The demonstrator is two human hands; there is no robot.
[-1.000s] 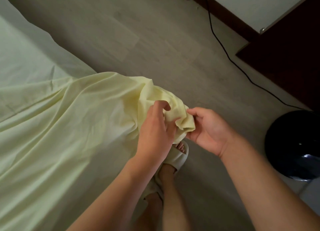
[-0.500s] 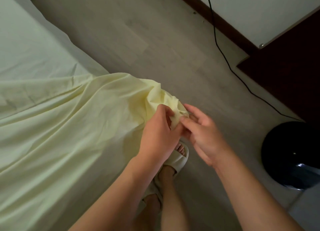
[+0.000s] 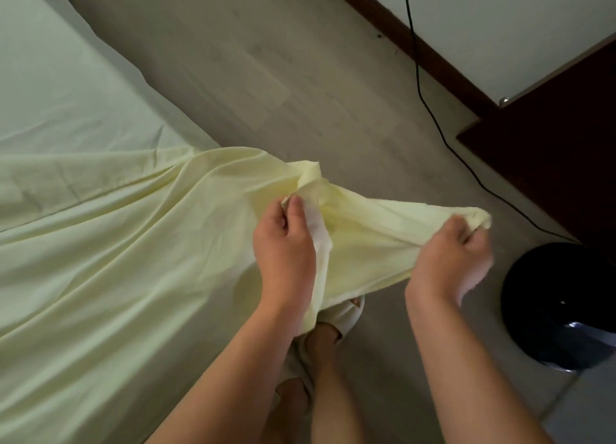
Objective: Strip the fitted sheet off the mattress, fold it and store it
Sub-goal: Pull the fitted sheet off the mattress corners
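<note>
The pale yellow fitted sheet (image 3: 116,260) lies loose over the mattress (image 3: 50,87) on the left, and one corner is pulled out over the floor. My left hand (image 3: 283,253) grips a bunch of the sheet's edge. My right hand (image 3: 453,260) pinches the sheet's corner farther right. The cloth is stretched in a band between both hands. The sheet's lower edge hangs down over my feet in pale slippers (image 3: 343,313).
Grey wood-look floor (image 3: 266,77) runs beside the bed. A black cable (image 3: 430,110) trails along it toward a round black object (image 3: 560,307) at the right. Dark wooden furniture (image 3: 560,143) and a brown skirting board (image 3: 416,43) stand at the upper right.
My hands were close together on the bunched corner. Now my right hand has moved right along the edge, stretching the sheet out between both hands.
</note>
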